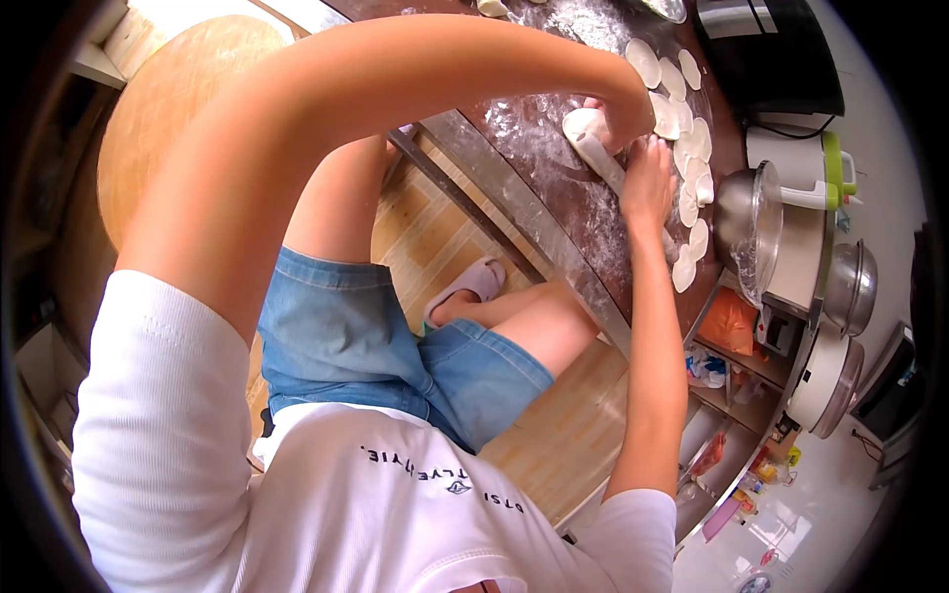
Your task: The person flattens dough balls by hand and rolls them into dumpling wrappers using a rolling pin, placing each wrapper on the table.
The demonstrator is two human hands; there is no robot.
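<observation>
My left hand (618, 124) reaches across from the left, bent at the wrist, with its fingers closed at the edge of a round dough piece (581, 123); some fingertips are hidden. Under my right hand (648, 183) is a rolling pin (599, 161), its near end lying against the dough piece. The right palm and fingers rest over the pin, close beside the left hand. Flat round dough wrappers (696, 138) lie in an overlapping row just beyond both hands. White flour (514, 124) dusts the dark tabletop (618, 272) around them.
A metal bowl (736, 217) stands beyond the wrappers, beside a white and green appliance (806, 168). At the upper right is a black appliance (776, 59). Shelves (751, 366) hold an orange bag (728, 321). A round wooden surface (158, 119) is at the left.
</observation>
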